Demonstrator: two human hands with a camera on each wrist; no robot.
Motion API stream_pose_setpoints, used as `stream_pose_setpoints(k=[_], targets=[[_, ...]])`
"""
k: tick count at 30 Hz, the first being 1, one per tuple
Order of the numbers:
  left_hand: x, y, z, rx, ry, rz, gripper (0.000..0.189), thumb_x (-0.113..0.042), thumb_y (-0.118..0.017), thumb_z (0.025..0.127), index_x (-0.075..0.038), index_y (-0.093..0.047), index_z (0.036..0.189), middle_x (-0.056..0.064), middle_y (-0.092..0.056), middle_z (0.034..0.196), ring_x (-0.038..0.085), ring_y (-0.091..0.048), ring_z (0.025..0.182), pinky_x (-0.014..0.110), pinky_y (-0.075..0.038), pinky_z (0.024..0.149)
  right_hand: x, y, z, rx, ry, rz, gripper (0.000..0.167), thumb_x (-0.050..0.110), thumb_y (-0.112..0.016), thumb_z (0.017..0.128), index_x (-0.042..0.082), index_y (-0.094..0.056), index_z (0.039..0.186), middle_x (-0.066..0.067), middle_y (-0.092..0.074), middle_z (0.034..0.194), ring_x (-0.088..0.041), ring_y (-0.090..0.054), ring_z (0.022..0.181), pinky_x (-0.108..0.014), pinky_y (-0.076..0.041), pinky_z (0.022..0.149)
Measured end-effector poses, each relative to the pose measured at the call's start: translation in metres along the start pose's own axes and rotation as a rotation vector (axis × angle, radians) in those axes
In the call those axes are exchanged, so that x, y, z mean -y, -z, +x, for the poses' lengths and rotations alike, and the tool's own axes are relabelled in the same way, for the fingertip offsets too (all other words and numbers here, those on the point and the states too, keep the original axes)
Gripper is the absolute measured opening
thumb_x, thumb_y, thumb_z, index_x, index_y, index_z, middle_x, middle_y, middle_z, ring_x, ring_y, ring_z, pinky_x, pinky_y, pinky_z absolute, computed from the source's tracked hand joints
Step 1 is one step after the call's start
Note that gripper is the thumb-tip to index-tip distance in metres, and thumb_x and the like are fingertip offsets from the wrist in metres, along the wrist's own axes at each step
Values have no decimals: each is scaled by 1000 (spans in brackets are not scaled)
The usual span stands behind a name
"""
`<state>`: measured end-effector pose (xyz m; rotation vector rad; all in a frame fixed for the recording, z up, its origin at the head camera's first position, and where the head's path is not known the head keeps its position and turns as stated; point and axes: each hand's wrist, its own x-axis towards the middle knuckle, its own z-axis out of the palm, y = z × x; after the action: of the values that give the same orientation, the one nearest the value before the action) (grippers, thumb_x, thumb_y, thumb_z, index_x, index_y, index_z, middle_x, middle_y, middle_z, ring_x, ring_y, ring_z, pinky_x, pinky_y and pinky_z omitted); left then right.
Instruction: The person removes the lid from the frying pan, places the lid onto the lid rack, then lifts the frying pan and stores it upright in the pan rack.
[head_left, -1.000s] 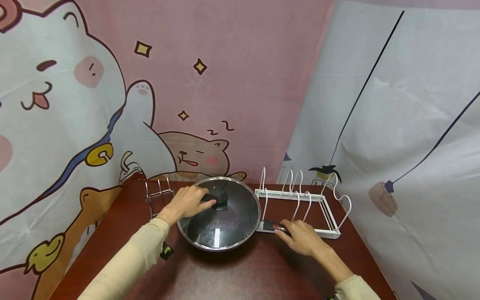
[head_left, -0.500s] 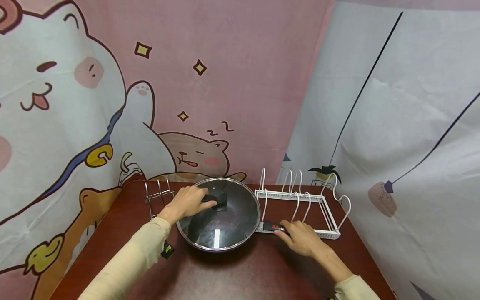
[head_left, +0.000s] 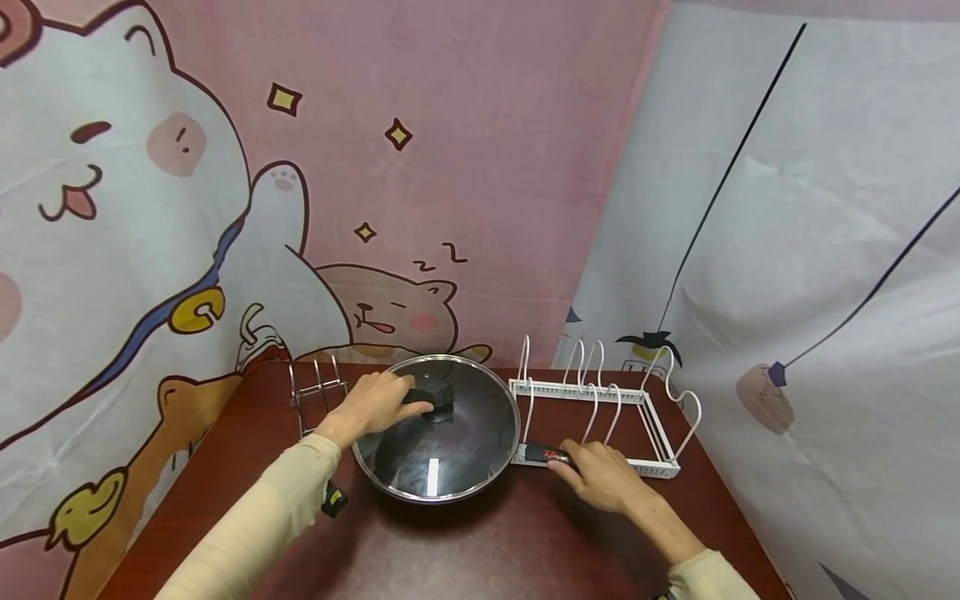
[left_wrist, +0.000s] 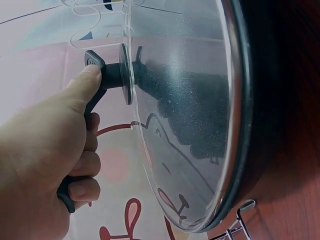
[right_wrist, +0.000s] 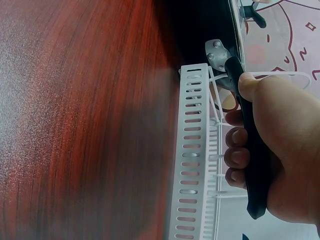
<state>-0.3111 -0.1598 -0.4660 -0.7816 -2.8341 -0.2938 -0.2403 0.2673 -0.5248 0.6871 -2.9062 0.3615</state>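
I have both hands gripping, and the lidded pan (right_wrist: 215, 22) lies between them, its round body under and to the right of the left hand and well to the left of the right hand. My left hand (head_left: 377, 402) reaches in over the glass lid (head_left: 465, 442) and grips its black lid handle (left_wrist: 93, 102); from the left wrist I see the fingers curled round the grip and the thumb resting on its upper end. The lid sits on the pan, rim against rim. I cannot tell whether the pan's base touches the table (head_left: 465, 567).

My right hand (head_left: 603, 475) grips the long black pan handle (right_wrist: 256, 160), fingers wrapped underneath and thumb lying along it, pointing towards the pan. In the head view that handle passes across the near left corner of a white rack (head_left: 657, 469); I cannot tell whether they touch. The rack stands just beyond the right hand and stretches out to its right, with curved white wire hoops rising from it. A metal wire rack (head_left: 318, 387) stands beyond the left hand and to its left, partly hidden by it. Behind both hands hangs a printed cloth (head_left: 510, 167).
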Motion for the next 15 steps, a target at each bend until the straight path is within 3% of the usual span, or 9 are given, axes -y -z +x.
stream_pose_setpoints(k=[15], targets=[[0, 0, -1, 18, 11, -41, 44, -54, -76, 106, -13, -69, 92, -6, -52, 68, 9, -42, 60, 26, -28, 53, 1, 0, 0, -16, 13, -18, 29, 47, -74, 109, 20, -68, 99, 5, -66, 71, -11, -64, 63, -34, -48, 54]])
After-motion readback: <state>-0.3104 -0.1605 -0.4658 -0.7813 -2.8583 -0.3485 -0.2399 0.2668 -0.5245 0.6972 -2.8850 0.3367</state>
